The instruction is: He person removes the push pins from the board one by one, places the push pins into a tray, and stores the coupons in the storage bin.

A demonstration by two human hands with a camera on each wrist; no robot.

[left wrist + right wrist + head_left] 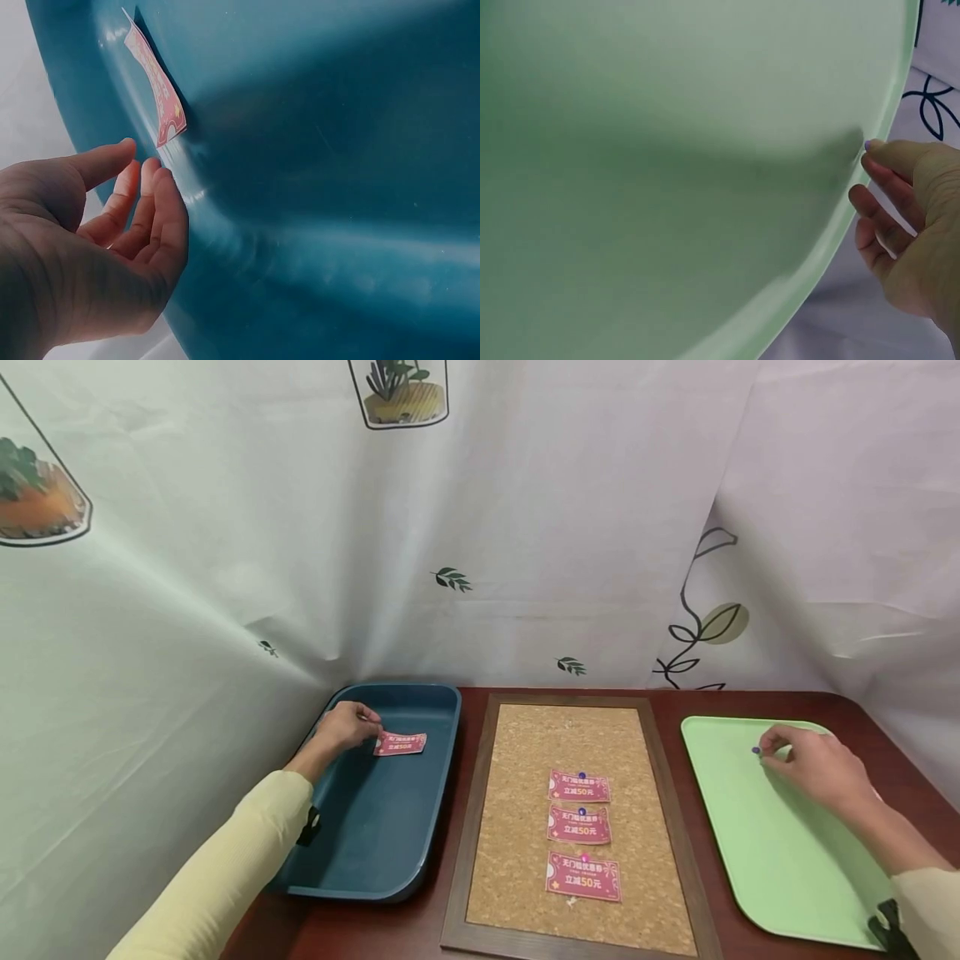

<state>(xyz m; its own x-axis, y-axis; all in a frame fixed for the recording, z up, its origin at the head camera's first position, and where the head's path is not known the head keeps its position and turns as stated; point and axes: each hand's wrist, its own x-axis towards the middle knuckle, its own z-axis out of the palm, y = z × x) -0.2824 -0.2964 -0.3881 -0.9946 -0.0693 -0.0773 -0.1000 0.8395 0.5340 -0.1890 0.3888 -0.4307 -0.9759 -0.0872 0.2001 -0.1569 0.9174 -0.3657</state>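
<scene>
In the blue tray, a pink coupon lies just right of my left hand. The left wrist view has the coupon past the fingertips of the left hand, whose fingers are loosely bent with a gap to the thumb. Over the green tray, my right hand pinches a small blue-purple pin between thumb and forefinger. Only the head of the pin shows at the tips of the right hand in the right wrist view.
Between the trays lies a wood-framed cork board. Three pink coupons are pinned on it in a column: top, middle and bottom. A patterned white cloth hangs behind the dark red table.
</scene>
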